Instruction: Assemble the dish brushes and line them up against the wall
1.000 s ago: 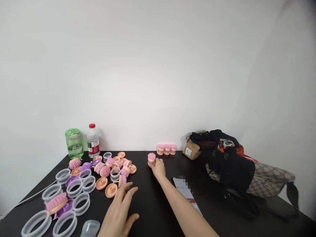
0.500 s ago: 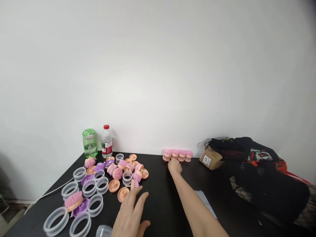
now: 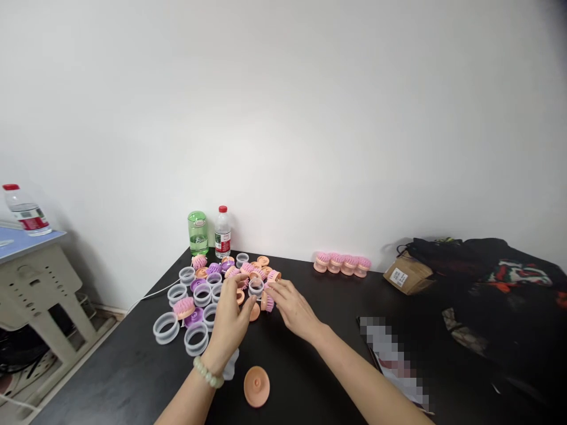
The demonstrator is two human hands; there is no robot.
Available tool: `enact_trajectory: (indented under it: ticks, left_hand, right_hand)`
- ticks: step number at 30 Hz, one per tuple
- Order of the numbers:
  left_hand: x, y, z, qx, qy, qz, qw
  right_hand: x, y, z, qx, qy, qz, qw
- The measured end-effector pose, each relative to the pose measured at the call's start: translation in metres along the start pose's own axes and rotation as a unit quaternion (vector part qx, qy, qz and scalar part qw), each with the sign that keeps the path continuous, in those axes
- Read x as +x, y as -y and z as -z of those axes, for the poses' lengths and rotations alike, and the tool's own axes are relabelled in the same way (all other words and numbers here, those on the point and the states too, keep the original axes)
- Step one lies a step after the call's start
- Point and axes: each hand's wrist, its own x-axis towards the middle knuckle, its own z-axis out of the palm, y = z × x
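My table from left to right

On my left, rings lie beside a jumble of brushes and caps. Behind them, against the wall, a canister stands just left of a bottle. My left hand is over the jumble, my right hand at its right edge; a lone cap lies between my forearms. Four more brushes stand in a row along the wall. Right of them sit a box and a heap of cloth; a phone lies before the box.
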Motion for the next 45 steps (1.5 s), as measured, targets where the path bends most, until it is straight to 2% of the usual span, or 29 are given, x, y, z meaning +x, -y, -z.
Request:
enact_trajectory:
  ticks: [3,6,9,13,17,21,26,29,31,34,36,39,42,45]
  left_hand:
    - [0.003,-0.002,0.002,0.09,0.046,0.008,0.995]
    - [0.006,-0.006,0.007,0.193,0.112,0.036,0.974]
    - [0.007,-0.008,0.015,0.237,0.176,0.06,0.953]
    - [0.007,-0.008,0.032,0.262,0.294,0.074,0.916]
    - [0.007,-0.008,0.051,0.242,0.359,0.034,0.901]
    - [0.006,-0.005,0.055,0.243,0.418,0.035,0.875]
    - [0.007,-0.006,0.046,0.262,0.4,0.1,0.873]
    - [0.011,-0.005,0.041,0.237,0.395,0.104,0.881]
    - [0.013,-0.002,0.036,0.177,0.372,0.092,0.907]
    - [0.011,0.0,0.023,0.046,0.306,0.078,0.948]
    - [0.006,-0.005,0.011,-0.047,0.279,0.099,0.954]
    - [-0.004,-0.018,-0.005,-0.193,0.267,0.175,0.928]
    - [-0.013,-0.027,-0.019,-0.345,0.235,0.259,0.871]
    - [-0.018,-0.024,-0.028,-0.429,0.217,0.297,0.825]
  right_hand:
    - [-0.002,0.015,-0.006,-0.014,0.0,0.06,0.998]
    - [-0.007,0.024,-0.01,-0.033,-0.013,0.047,0.998]
    - [-0.018,0.031,-0.009,-0.037,-0.026,0.014,0.999]
    - [-0.037,0.04,-0.004,-0.032,-0.037,-0.017,0.999]
    - [-0.053,0.043,-0.001,-0.008,-0.038,-0.029,0.999]
    - [-0.062,0.044,0.009,0.077,-0.063,-0.1,0.99]
    - [-0.064,0.048,0.03,0.125,-0.1,-0.17,0.972]
    - [-0.065,0.048,0.039,0.133,-0.115,-0.203,0.963]
    - [-0.066,0.047,0.043,0.132,-0.125,-0.207,0.961]
    - [-0.069,0.047,0.049,0.134,-0.147,-0.19,0.961]
    - [-0.071,0.048,0.053,0.139,-0.17,-0.164,0.962]
    - [-0.073,0.05,0.057,0.134,-0.22,-0.103,0.961]
    - [-0.075,0.05,0.059,0.118,-0.268,-0.059,0.954]
    - [-0.077,0.05,0.058,0.11,-0.295,-0.043,0.948]
